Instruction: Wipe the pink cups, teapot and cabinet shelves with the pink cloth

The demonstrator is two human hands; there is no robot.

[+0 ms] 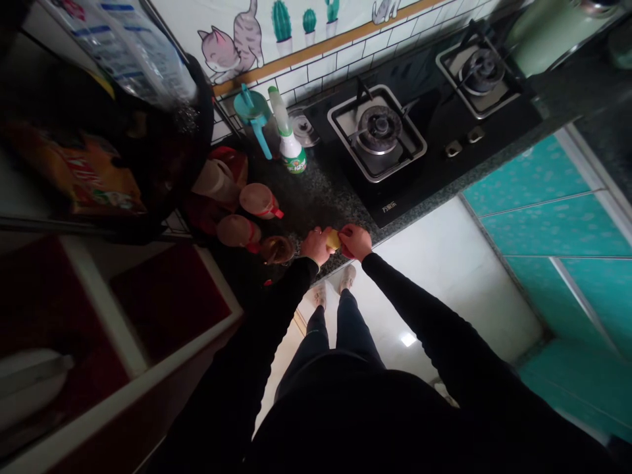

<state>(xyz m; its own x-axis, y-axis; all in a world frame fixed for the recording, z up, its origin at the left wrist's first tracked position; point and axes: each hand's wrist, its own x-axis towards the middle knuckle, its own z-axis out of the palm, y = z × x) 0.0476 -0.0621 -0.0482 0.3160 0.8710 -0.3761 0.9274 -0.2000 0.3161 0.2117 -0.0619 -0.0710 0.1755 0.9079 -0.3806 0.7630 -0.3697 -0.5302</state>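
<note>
At the counter's front edge, my left hand point(316, 245) is closed around a small yellow object point(334, 240). My right hand point(356, 241) meets it from the other side, with its fingers curled in against the object's right end. The object is mostly covered by my fingers, so its kind does not show. Something reddish lies under my right fingers, too small to name. Left of my left hand stands a brownish glass jar or cup point(277, 250). Two pale cups with red handles, one nearer point(236, 231) and one farther point(259, 199), stand beyond it.
A spray bottle point(292, 148) and a teal-lidded jug point(251, 108) stand near the tiled wall. The black gas stove point(390, 197) takes up the counter's right side. A dark rack point(197, 131) with packages hangs at upper left, above red-and-white cabinetry point(103, 309).
</note>
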